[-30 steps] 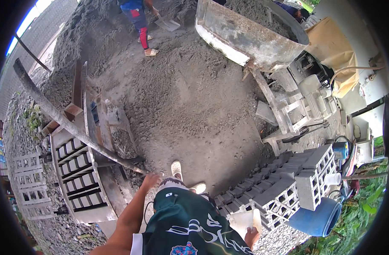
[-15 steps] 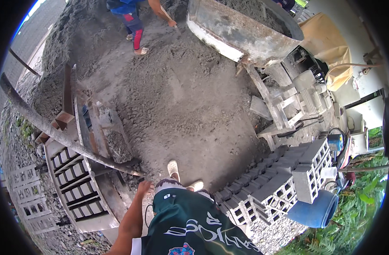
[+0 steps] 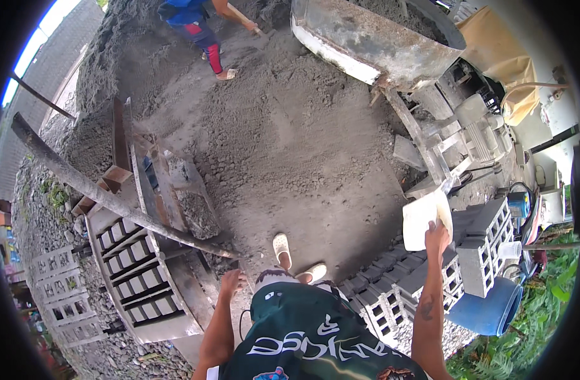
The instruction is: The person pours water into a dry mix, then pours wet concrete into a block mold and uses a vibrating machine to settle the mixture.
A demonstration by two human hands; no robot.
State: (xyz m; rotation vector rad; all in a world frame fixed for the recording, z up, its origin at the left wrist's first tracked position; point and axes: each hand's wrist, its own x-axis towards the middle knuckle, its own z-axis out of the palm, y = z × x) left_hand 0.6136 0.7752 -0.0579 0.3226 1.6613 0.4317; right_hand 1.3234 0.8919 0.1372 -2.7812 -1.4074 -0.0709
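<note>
Item: white flat board [image 3: 423, 218], raised above the stacked grey hollow blocks [image 3: 429, 278], our right hand [image 3: 437, 235] gripping its lower edge. Left hand [image 3: 231, 282] beside the long lever pole [image 3: 106, 193]; finger state we cannot tell.

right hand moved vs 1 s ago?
Yes. The right hand has risen from beside the hip to above the stacked concrete blocks, holding a pale flat board.
</note>
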